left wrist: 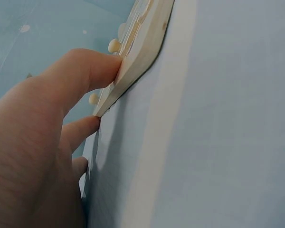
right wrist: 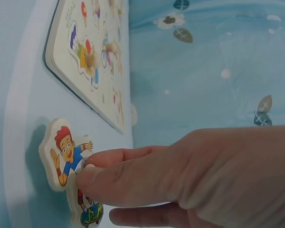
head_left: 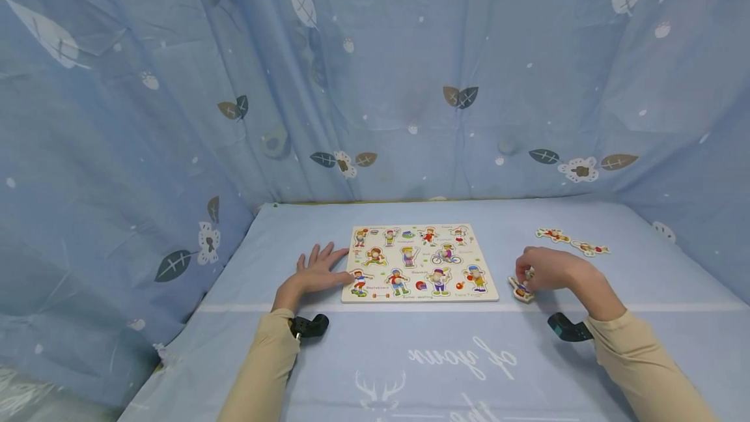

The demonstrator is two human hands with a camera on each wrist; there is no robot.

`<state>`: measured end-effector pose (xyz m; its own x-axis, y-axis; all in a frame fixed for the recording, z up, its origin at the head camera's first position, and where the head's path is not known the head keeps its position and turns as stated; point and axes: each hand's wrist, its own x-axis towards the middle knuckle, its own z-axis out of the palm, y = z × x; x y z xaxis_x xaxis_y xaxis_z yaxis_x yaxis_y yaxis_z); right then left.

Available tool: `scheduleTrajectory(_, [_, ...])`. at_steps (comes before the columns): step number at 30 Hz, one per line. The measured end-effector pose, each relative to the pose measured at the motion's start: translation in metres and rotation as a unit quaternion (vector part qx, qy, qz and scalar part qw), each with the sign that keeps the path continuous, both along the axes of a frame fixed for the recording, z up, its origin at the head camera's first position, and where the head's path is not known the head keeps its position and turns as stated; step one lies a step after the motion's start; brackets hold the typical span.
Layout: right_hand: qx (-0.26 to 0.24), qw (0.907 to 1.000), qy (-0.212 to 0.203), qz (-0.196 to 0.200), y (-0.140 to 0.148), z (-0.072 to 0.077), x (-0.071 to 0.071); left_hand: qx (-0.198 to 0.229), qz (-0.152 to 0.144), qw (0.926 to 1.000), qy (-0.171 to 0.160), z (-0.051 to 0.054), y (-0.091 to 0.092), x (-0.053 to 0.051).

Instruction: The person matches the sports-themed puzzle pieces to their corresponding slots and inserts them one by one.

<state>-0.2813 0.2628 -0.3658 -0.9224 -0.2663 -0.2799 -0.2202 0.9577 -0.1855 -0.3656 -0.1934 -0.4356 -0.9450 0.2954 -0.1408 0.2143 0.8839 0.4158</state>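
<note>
A wooden knob puzzle board (head_left: 491, 292) with sports figures lies on the table. My left hand (head_left: 313, 275) is at the board's left edge, fingers spread. In the left wrist view, the thumb (left wrist: 92, 69) rests on the board's edge, beside round knobs (left wrist: 114, 45). To the right of the board, my right hand (head_left: 547, 267) pinches a skateboarder puzzle piece (right wrist: 61, 156) by its small knob, between thumb and finger. The piece shows a red-haired figure in a blue shirt. Its middle is partly hidden by the fingertips; a shadow falls beside it.
Two more puzzle pieces, one (head_left: 553, 235) left of the other (head_left: 590, 249), lie beyond my right hand. A pale blue cloth with printed lettering (head_left: 463, 360) covers the table. Patterned blue curtains (head_left: 398, 83) hang behind it and at the sides.
</note>
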Motion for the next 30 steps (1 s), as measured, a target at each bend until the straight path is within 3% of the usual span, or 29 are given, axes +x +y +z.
scheduleTrajectory(17, [-0.022,0.9997,0.012,-0.005,-0.005,-0.006,-0.005,0.0,0.003,1.0,-0.004,-0.001,0.0,0.001])
scheduleTrajectory(30, [-0.025,0.9976,0.062,0.02,-0.011,-0.006,-0.003,-0.001,0.001,1.0,0.002,-0.003,0.0,-0.003])
